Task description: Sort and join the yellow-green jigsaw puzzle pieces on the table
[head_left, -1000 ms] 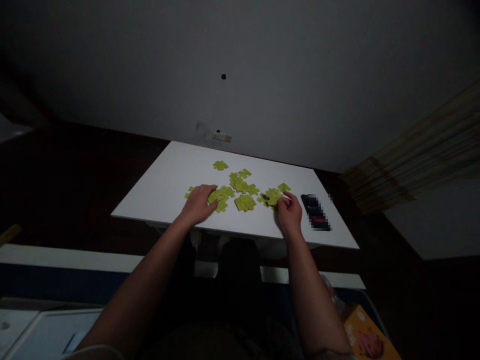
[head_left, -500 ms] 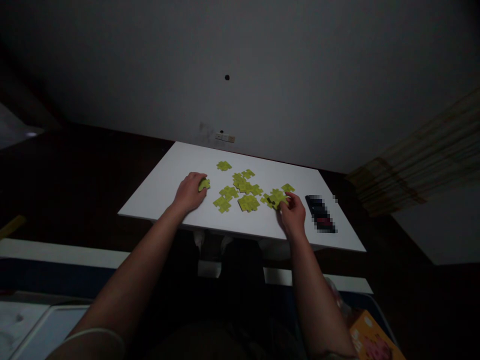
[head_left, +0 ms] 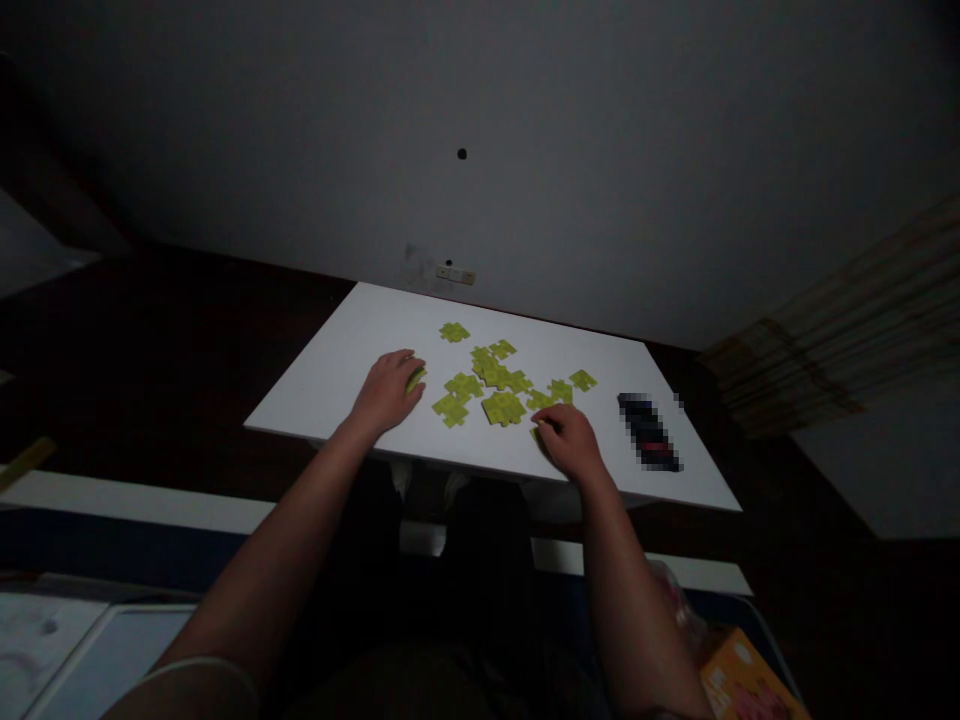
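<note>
**Wall** [head_left: 600,170]: one, matte grey painted surface, behind the far edge of the tabletop, with one small round dark hole and one pale rectangular plate [head_left: 455,274] low down near that edge.

**Tabletop** [head_left: 337,375]: one, smooth white rectangular slab with sharp straight edges.

**Blind** [head_left: 795,370]: one, tan with fine horizontal stripes, possibly woven, beyond the tabletop's far right corner.

**Box** [head_left: 742,680]: one, orange printed card, off the tabletop, low beyond its near right corner.

**Dark rectangular object** [head_left: 649,432]: one, flat, pixelated beyond identifying, lying slantwise near the right edge of the tabletop.

**Jigsaw pieces** [head_left: 502,407]: yellow-green, flat, knobbed outlines, at least a dozen; overlaps prevent an exact count. Scattered in loose clusters across the middle of the tabletop, some interlocked.

**Left hand** [head_left: 386,392]: one, bare, half-closed and cupped, near the tabletop's near left edge, its fingertips over a lone jigsaw piece [head_left: 415,380], which shows just past them.

**Right hand** [head_left: 570,442]: one, bare, fingers curled down at the near edge of the pieces, over a partly hidden piece [head_left: 536,433]; whether it has hold of that piece cannot be told.
</note>
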`<state>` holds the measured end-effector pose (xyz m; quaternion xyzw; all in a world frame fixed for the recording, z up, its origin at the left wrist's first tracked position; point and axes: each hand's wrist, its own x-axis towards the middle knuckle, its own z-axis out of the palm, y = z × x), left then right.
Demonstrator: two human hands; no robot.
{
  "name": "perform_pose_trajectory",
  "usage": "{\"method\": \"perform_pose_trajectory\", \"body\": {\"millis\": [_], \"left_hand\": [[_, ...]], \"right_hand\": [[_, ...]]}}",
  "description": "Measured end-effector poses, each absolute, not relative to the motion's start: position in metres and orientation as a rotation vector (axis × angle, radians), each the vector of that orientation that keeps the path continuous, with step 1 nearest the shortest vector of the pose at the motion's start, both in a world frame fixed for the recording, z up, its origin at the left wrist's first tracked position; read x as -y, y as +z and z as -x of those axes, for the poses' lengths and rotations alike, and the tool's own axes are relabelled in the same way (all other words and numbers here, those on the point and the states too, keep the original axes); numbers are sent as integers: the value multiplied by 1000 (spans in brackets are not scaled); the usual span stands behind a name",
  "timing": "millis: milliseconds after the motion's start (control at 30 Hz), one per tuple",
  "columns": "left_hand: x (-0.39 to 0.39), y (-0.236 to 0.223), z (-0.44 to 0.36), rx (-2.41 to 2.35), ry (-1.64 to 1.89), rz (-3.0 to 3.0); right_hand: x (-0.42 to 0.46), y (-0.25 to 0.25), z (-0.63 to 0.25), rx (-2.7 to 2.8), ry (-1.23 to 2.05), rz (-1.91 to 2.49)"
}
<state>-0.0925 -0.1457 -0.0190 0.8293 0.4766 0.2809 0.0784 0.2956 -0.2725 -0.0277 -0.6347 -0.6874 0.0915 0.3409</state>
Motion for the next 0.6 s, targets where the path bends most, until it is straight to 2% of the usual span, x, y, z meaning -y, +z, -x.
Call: {"method": "perform_pose_trajectory", "body": {"millis": [167, 600], "left_hand": [[170, -19, 92, -1359, 738, -2582], [205, -10, 50, -1431, 604, -2484]], "right_hand": [[272, -27, -294, 1903, 20, 1654], [274, -25, -292, 1722, 125, 1694]]}}
